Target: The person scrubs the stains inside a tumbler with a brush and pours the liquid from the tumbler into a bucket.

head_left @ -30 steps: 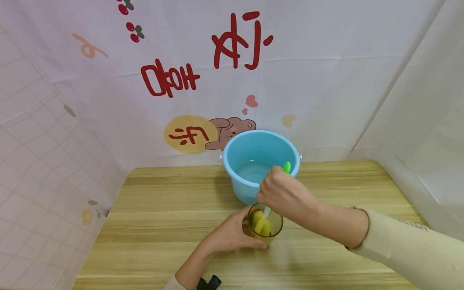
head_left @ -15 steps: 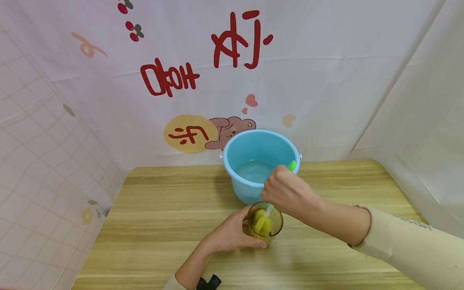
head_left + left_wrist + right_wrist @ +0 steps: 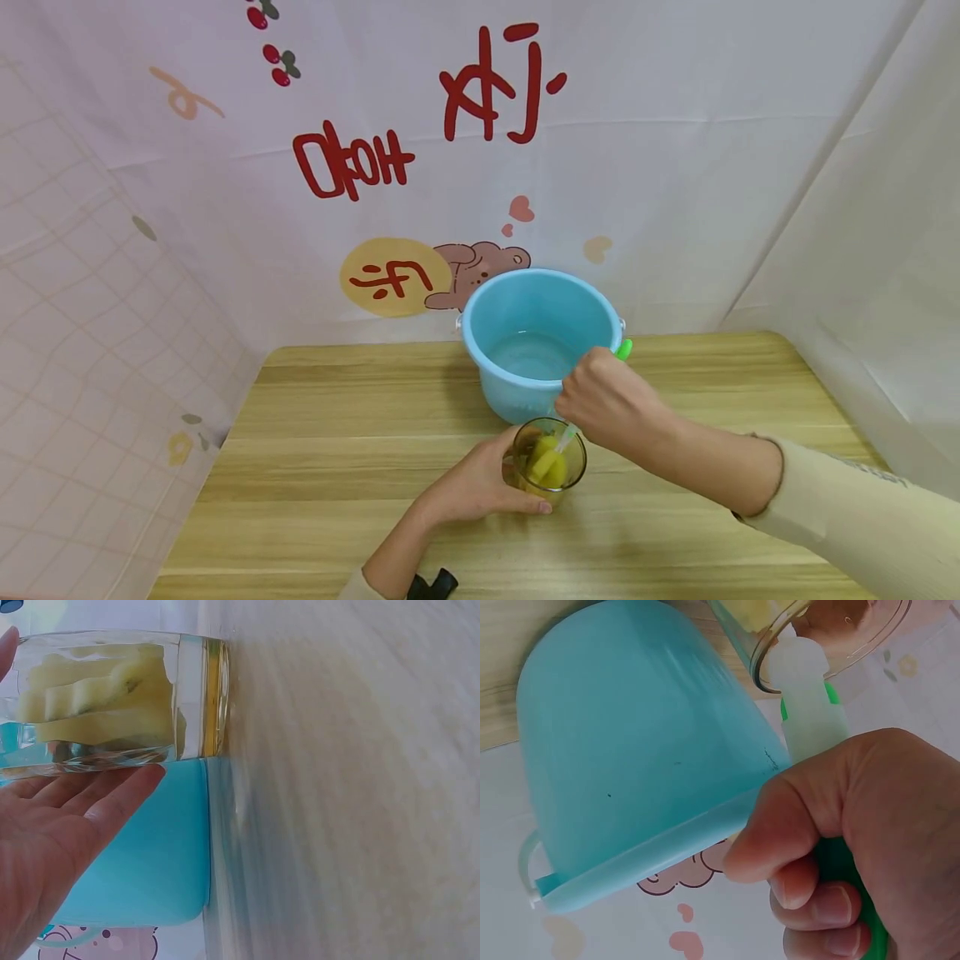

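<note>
A clear drinking glass (image 3: 576,475) with a dark rim stands upright near the table's middle. My left hand (image 3: 480,483) holds it from the left, the thumb in front and the other fingers on its far side. Inside the glass sits the yellow sponge head (image 3: 97,697) of a cup brush. My right hand (image 3: 611,396) grips the brush by its white and green handle (image 3: 806,712), knuckles up, just above the rim. The green handle end (image 3: 624,349) sticks out past that hand, tilted to the right.
Just behind the glass is a light blue bucket (image 3: 517,396) with some clear liquid (image 3: 528,354) at its bottom. White printed cloth (image 3: 660,183) rises behind the wooden table (image 3: 345,467) and along both sides.
My right hand has shifted to the right, so the brush handle leans further that way. The sponge head has moved slightly inside the glass. My left hand and the glass stay put.
</note>
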The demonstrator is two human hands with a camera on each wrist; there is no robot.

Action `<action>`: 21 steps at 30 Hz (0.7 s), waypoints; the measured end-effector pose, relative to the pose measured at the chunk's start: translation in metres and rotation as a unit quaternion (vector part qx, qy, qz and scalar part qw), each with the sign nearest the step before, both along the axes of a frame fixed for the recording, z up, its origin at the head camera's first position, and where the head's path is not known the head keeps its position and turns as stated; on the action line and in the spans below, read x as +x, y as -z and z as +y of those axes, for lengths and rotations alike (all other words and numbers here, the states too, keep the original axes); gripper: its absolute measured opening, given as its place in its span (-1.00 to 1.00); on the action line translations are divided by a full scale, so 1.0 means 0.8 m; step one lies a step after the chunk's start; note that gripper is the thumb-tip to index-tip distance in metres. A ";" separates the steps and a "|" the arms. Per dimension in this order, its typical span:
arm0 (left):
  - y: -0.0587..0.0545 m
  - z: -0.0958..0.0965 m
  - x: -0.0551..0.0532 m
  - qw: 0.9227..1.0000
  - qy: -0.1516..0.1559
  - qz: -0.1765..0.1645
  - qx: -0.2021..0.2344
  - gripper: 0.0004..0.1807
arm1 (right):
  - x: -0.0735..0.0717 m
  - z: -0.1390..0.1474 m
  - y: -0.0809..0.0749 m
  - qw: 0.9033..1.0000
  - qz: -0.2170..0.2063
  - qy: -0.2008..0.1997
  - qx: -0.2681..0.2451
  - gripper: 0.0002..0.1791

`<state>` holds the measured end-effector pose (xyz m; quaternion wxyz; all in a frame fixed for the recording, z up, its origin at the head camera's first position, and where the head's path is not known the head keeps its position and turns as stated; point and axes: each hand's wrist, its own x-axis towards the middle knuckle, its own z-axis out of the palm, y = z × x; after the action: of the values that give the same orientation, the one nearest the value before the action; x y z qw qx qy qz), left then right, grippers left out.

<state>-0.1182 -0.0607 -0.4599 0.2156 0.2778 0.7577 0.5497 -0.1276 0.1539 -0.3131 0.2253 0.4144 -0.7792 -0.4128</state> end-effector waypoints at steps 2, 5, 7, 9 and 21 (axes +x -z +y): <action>0.001 0.000 0.000 1.000 -0.001 0.004 -0.002 -0.02 | 0.001 0.003 0.001 1.000 0.000 0.005 -0.003 -0.54; 0.001 0.001 0.000 1.000 -0.004 0.007 -0.004 -0.04 | 0.003 0.006 0.002 1.000 0.000 0.011 -0.001 -0.56; 0.000 0.001 0.001 1.000 -0.005 0.006 -0.002 -0.05 | 0.007 0.007 0.001 1.000 0.001 0.014 0.004 -0.56; 0.000 0.002 0.001 1.000 -0.003 0.003 0.001 -0.06 | 0.011 0.008 0.000 1.000 0.005 0.018 0.014 -0.58; 0.002 0.003 0.000 1.000 -0.006 0.017 0.001 -0.09 | 0.034 0.003 -0.009 0.997 0.071 0.012 0.036 -0.57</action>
<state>-0.1181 -0.0587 -0.4618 0.1988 0.2826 0.7625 0.5469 -0.1003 0.1564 -0.3058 0.2604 0.3823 -0.7509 -0.4714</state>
